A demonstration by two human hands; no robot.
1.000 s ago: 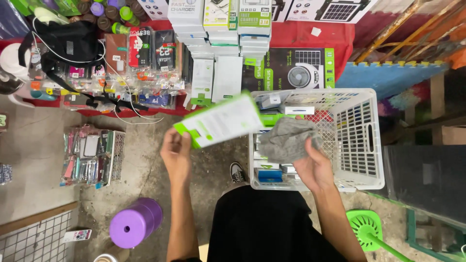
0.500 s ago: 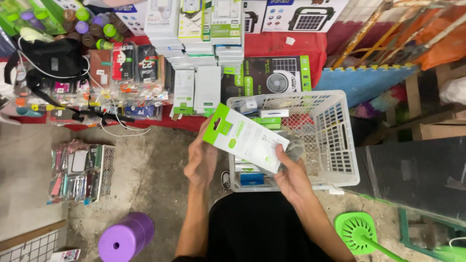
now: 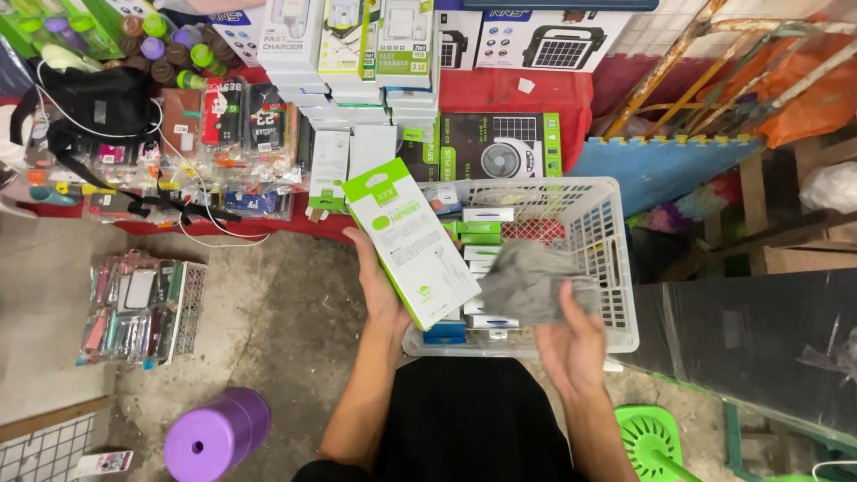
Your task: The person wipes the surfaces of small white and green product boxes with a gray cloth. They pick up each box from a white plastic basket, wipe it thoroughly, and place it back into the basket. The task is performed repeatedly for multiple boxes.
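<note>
My left hand [image 3: 379, 284] holds a flat white box with a green top edge [image 3: 411, 239], tilted, just left of a white plastic basket [image 3: 614, 268]. My right hand [image 3: 571, 344] grips a crumpled grey cloth [image 3: 528, 281] over the basket's near side. Inside the basket lie several small white and green boxes [image 3: 480, 228] and a blue one [image 3: 445, 330].
A red-covered table [image 3: 527, 94] at the back carries stacked white boxes [image 3: 348, 80], phone cases [image 3: 237, 116], a black bag [image 3: 89, 103] and a fan carton [image 3: 486, 147]. On the concrete floor stand a small basket of cases [image 3: 138, 308], a purple stool [image 3: 214, 437] and a green fan [image 3: 652, 437].
The white and green box has swung from lying across both hands to upright in my left hand alone. My right hand has let go of it and lifted the grey cloth.
</note>
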